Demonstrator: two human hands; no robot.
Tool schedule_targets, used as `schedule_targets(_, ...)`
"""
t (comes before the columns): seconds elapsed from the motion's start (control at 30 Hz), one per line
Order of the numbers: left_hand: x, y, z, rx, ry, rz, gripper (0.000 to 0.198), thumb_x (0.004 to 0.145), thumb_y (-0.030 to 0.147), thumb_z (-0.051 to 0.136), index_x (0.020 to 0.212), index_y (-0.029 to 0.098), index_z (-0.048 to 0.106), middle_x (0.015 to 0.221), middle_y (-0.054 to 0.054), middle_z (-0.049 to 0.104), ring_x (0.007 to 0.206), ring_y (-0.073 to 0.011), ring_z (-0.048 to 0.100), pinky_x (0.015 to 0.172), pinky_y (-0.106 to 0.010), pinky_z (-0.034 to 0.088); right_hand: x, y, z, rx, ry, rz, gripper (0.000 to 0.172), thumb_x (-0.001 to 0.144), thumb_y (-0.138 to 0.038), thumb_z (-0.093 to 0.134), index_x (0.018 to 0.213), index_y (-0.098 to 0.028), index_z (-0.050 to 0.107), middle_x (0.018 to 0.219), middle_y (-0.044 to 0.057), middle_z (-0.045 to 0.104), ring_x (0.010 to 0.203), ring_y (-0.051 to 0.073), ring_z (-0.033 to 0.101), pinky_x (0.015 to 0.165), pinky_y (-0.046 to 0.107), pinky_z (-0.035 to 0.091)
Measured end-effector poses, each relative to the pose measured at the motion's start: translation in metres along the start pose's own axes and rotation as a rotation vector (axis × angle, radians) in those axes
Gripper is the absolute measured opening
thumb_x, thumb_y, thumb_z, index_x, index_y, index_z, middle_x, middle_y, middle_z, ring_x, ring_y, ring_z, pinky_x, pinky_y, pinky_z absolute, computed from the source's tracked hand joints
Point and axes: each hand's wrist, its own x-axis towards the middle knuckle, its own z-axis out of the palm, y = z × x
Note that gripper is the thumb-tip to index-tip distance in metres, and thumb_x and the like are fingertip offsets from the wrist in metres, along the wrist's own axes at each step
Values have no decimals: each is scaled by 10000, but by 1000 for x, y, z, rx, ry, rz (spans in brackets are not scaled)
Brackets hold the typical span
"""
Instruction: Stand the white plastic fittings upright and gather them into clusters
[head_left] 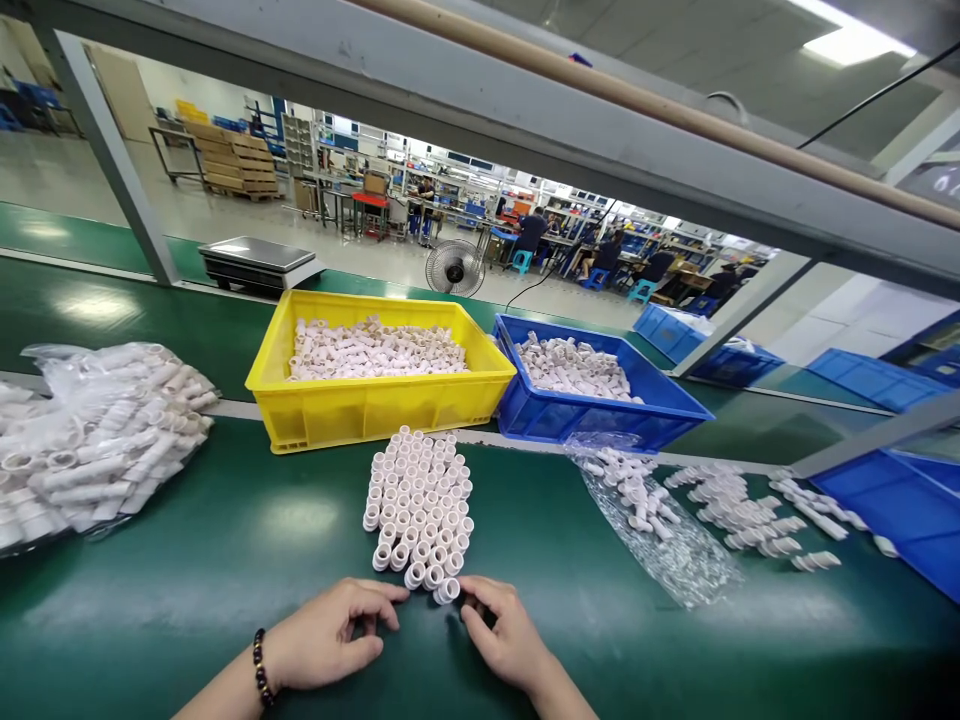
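A block of white plastic pipe fittings stands on end in close rows on the green work surface. At its near left edge, my left hand has the index finger stretched toward a front fitting, with the thumb apart from the fingers. My right hand is at the near right corner, its fingertips at or very close to the nearest fitting. The thumb and fingers of that hand are parted. Neither hand has a fitting in its grasp.
Behind the block are a yellow bin and a blue bin of fittings. A full plastic bag lies left. Right are an open plastic bag with fittings and loose fittings. A scale stands farther back.
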Motion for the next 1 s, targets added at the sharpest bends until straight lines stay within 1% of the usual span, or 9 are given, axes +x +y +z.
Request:
schedule_targets(0.1,1,2,3,8,20,15,178,695,176,487,823,206,608,1187,-35,534,681,-116,546,611,-214,425,-1,3,4,-49,-1,10,305,757,-150,490,1038,-214,590,797,20,618,624,132,536,631,237,421)
schedule_targets(0.2,3,2,6,58,126,3,97,735,210,457,721,188,551,1056,-48,584,701,-133,552,599,-218,418,-2,7,8,-101,-1,33,332,701,-187,593,1032,-204,581,707,7,597,598,136,528,617,242,410)
schedule_targets(0.27,3,2,8,92,161,-3,84,746,229,458,728,193,531,1147,-64,544,816,-164,565,649,-233,425,-1,8,11,-125,2,33,344,673,-222,646,1010,-203,581,682,-1,584,595,138,523,612,243,400)
schedule_targets(0.33,2,1,9,106,137,10,61,738,236,480,747,204,532,1264,-65,467,1024,-209,509,723,-247,423,0,9,14,-135,8,28,319,678,-242,656,984,-200,581,659,-7,571,590,137,519,603,241,390)
schedule_targets(0.4,1,2,9,100,98,25,49,731,229,487,734,207,531,1277,-62,457,1097,-221,464,729,-245,422,2,8,17,-140,12,21,269,697,-239,640,957,-196,584,638,-10,563,582,136,517,596,239,382)
schedule_targets(0.53,1,4,9,90,73,57,50,717,189,467,697,196,512,1065,-51,575,903,-176,544,709,-238,421,3,3,20,-134,-4,5,217,711,-221,623,926,-202,601,660,1,586,606,145,533,624,249,389)
schedule_targets(0.67,4,2,11,28,95,62,171,681,129,436,829,211,459,952,-1,583,677,-104,517,637,-210,411,2,-2,16,-88,-39,-1,367,666,-229,656,1026,-218,586,740,20,616,656,165,557,677,267,414)
schedule_targets(0.83,5,-2,11,-24,50,64,392,688,81,390,1040,252,412,970,26,618,679,-101,500,601,-184,394,1,-14,9,-5,-126,-79,415,656,-175,591,1066,-234,570,934,36,631,835,193,570,795,283,412)
schedule_targets(1.0,6,3,9,57,33,91,421,690,61,374,1007,274,551,912,41,641,674,-115,518,656,-213,408,-1,-14,4,45,-170,-131,452,598,-70,408,985,-216,591,804,5,625,710,150,570,731,252,424)
